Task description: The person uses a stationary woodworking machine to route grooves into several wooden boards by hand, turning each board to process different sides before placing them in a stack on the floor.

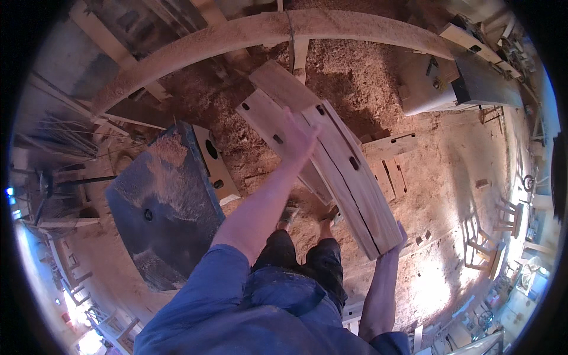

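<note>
Several long wooden timbers with dark mortise slots lie at a slant before me. The nearest timber (355,186) has a dark lengthwise gap or crack along its face. My right hand (401,237) grips its near end from the right side, with the fingers mostly hidden. Across the timbers, my left hand (301,135) rests with its thumb towards the nearest timber; its fingers are blurred, so its grip is unclear. Beside that hand, to the left, is another slotted timber (262,117). A plain-faced timber (284,84) extends beyond at the far end.
To my left stands a dark metal table (173,222) dusted with sawdust, beside a wooden piece with holes (216,164). A dusty beam (355,26) crosses ahead. Slotted boards (390,177) lie on the sawdust-covered floor (448,177). Wooden stools (486,253) stand at right.
</note>
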Available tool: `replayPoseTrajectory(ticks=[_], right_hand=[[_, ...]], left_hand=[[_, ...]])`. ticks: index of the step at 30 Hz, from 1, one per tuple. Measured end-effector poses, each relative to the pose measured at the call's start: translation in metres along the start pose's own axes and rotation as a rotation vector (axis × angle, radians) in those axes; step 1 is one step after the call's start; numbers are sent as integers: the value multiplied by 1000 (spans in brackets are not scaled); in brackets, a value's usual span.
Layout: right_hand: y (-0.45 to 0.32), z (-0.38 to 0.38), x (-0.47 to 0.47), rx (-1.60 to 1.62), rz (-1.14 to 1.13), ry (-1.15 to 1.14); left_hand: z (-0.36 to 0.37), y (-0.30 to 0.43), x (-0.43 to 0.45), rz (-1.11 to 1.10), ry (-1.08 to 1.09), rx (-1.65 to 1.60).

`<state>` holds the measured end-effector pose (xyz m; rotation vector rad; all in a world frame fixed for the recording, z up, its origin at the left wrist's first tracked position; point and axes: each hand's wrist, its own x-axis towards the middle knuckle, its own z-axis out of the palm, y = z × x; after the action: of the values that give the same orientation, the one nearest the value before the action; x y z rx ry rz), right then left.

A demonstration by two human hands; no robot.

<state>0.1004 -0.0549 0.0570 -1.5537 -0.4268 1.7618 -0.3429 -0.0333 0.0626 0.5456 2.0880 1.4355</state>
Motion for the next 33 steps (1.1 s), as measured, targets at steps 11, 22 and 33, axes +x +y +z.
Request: replayPoseTrajectory(ticks=[11, 22, 33], right_hand=[[-47, 256, 81, -280, -280, -268], [42, 103, 311, -681, 35, 389], [64, 196, 478, -1062, 490, 907]], left_hand=[[27, 42, 55, 301, 98, 1078], [39, 51, 60, 400, 91, 1145], [43, 62, 55, 331, 1, 1151]])
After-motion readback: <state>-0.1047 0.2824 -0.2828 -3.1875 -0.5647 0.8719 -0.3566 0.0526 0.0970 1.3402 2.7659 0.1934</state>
